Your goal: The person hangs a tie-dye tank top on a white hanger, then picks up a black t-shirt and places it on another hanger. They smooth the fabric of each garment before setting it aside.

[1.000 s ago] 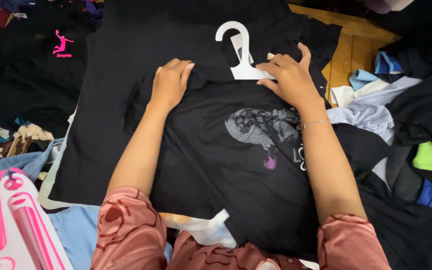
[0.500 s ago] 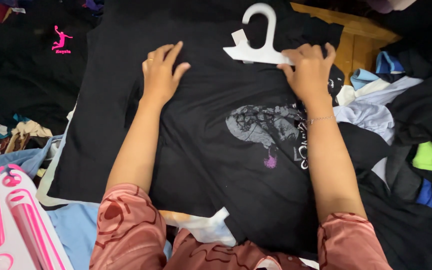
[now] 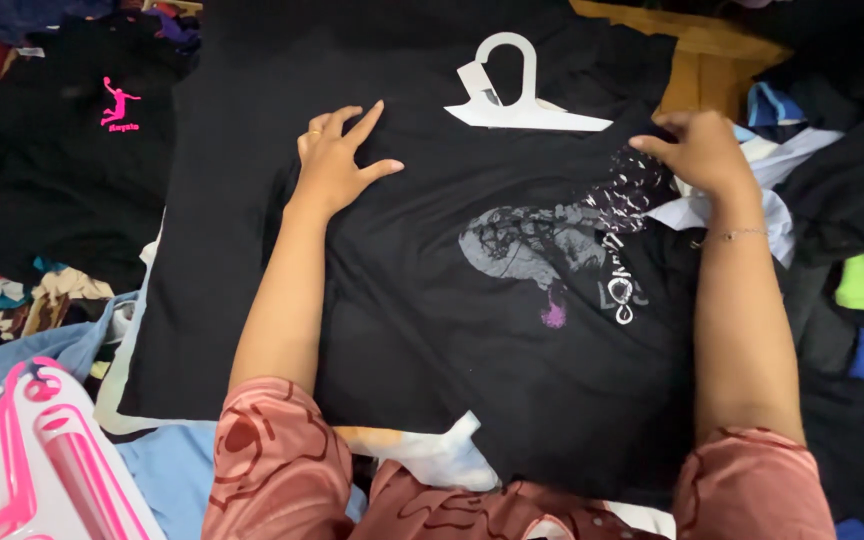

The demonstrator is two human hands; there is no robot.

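I see the hanger (image 3: 512, 95) now clear beyond both hands; left hand (image 3: 337, 160) splayed flat on the shirt (image 3: 432, 330), right hand (image 3: 702, 150) curled, pinching its edge.

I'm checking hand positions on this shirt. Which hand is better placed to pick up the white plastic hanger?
Probably the right hand: it grips the black printed T-shirt just beside the white plastic hanger's arm tip. The left hand lies flat, farther from it.
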